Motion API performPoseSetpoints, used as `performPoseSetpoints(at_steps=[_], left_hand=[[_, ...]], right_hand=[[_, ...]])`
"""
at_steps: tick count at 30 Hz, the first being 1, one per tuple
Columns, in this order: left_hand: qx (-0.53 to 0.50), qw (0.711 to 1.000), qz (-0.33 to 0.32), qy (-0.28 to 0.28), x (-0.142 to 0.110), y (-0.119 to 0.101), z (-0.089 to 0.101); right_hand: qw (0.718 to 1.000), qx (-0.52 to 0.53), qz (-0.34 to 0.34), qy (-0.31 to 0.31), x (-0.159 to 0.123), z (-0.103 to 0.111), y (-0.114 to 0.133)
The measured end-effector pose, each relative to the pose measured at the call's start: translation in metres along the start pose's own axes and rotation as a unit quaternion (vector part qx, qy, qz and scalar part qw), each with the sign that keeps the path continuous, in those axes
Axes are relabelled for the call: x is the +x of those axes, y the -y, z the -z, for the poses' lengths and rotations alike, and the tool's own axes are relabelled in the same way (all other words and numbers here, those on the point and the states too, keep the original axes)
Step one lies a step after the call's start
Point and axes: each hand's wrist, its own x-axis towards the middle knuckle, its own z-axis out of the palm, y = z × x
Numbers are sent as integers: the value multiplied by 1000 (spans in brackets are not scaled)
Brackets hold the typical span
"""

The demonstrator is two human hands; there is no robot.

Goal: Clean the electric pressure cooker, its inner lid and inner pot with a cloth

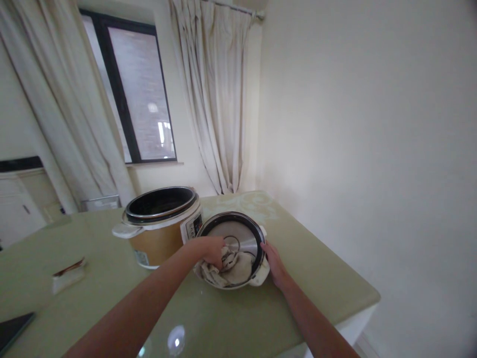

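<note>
My left hand (213, 251) is closed on a crumpled beige cloth (240, 269), pressed against the inner face of a round cooker lid (244, 233). The lid shows a metal underside with a dark ring around it and pale handles at the rim. It leans with its inside toward me. At its right edge, my right hand (275, 261) grips the rim, thumb over the edge. Behind and left of the lid stands the electric cooker (158, 243), with a dark inner pot, a gold-brown body, white handles and a control panel. Part of it is hidden by my left hand and the lid.
Everything stands on a pale green glossy table (316, 258), its right edge running beside the wall. A small pale packet (69, 275) lies at left, and a dark flat object (15, 329) at the near left corner. Curtains (219, 89) and a window (143, 94) are behind.
</note>
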Motion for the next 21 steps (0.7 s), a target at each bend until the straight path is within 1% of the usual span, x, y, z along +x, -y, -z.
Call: performPoseSetpoints(at_steps=[1,2,4,5,8,11,14,17,19,21], left_hand=[[40,998,16,-35,-4,2,-1],[77,993,33,-82,-8,3,-3],[136,973,62,-174,-11,5,-9],[151,964,72,-205,-12,6,-14],[155,949,96,-256,-7,7,-26],[118,939,113,-302,3,4,-35],[41,940,101,-322,12,-6,-42],[-30,952,47,-300,19,-20,-43],[-41,957,29,-286,24,-27,-41],[-37,957,35,-285,32,-29,-36]], right_hand=[[1000,2,2,1,0,0,-1],[1000,3,3,2,1,0,-2],[1000,7,2,1,0,0,-2],[1000,8,1,1,0,0,-2],[1000,8,5,0,-1,0,-2],[1000,8,12,7,-1,0,-2],[1000,10,9,7,0,0,-3],[1000,18,-7,-1,1,0,-6],[1000,18,-11,-11,2,1,-8],[1000,14,-7,-12,2,2,-9]])
